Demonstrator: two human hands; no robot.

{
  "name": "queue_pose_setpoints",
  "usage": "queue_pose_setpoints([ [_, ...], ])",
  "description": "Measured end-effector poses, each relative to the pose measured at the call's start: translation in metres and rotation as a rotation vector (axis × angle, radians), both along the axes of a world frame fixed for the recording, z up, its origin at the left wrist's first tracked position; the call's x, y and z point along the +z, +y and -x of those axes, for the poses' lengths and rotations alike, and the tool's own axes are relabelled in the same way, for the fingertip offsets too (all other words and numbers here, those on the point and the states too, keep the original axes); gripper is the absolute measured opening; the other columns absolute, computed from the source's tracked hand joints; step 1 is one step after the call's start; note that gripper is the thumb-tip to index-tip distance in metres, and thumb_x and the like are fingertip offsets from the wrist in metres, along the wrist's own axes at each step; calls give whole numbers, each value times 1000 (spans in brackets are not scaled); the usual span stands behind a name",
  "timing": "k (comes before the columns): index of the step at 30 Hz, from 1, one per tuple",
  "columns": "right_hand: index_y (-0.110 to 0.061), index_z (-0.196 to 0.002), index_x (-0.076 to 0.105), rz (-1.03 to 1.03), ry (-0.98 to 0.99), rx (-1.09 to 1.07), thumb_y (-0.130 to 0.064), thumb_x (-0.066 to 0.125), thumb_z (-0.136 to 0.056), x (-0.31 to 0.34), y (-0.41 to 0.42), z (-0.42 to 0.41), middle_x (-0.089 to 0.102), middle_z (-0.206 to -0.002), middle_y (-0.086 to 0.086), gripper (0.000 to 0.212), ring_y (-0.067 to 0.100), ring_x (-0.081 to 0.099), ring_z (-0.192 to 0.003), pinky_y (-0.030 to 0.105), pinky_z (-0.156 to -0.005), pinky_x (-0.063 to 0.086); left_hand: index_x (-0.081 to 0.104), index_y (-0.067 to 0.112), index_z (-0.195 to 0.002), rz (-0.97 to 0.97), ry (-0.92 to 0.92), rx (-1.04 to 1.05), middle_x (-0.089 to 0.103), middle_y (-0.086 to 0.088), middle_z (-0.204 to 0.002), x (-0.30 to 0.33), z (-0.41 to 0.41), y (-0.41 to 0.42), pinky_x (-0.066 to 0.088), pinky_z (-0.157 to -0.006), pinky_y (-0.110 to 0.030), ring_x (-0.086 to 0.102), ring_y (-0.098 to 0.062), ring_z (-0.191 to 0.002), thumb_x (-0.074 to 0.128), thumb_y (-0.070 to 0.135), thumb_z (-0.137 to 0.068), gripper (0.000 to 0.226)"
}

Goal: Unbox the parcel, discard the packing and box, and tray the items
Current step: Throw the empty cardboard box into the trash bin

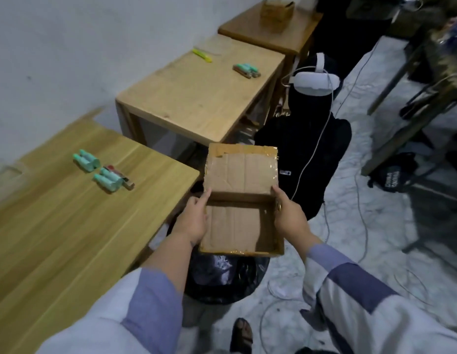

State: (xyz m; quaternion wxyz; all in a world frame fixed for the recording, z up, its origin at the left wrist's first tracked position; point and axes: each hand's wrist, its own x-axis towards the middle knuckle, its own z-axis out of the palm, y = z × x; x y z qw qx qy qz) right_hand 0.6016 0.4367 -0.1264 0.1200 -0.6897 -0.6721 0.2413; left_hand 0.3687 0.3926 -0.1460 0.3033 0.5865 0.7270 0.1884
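An empty cardboard box (237, 226) with its lid flap standing up is held in the air above a bin lined with a black bag (222, 277). My left hand (194, 221) grips the box's left wall and my right hand (290, 215) grips its right wall. Several green bottles (87, 160) and more green bottles with a reddish item (111, 178) lie on the near wooden table (56, 238), to the left of the box.
A second wooden table (196, 98) behind carries a yellow item (202, 55) and green items (246, 70). A person in black with a white headset (315, 81) sits right behind the box. Cables cross the marble floor at right. My sandalled foot (241, 333) is below.
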Motion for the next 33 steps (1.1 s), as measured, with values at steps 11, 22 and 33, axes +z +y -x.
queue_pose_setpoints([
  [11,-37,-145,26,442,-81,198,-7,37,-91,-165,15,4,51,-137,14,63,37,56,-114,40,-88,48,16,31,-151,502,27,130,37,-7,-135,-157,-4,-22,49,-92,-42,54,-30,-103,41,4,-97,65],
  [22,-20,-123,59,541,-133,310,-24,48,-92,-314,47,53,66,-118,17,33,35,62,-108,43,-92,51,51,9,-134,421,-51,174,50,-17,-134,-295,17,-8,38,-99,-34,49,-33,-122,54,15,-94,41],
  [33,-24,-128,55,578,-71,375,-21,52,-91,-229,42,71,63,-124,12,37,31,60,-113,38,-95,49,57,15,-129,405,-117,157,58,-6,-131,-204,5,2,42,-100,-28,56,-23,-117,52,11,-93,36],
])
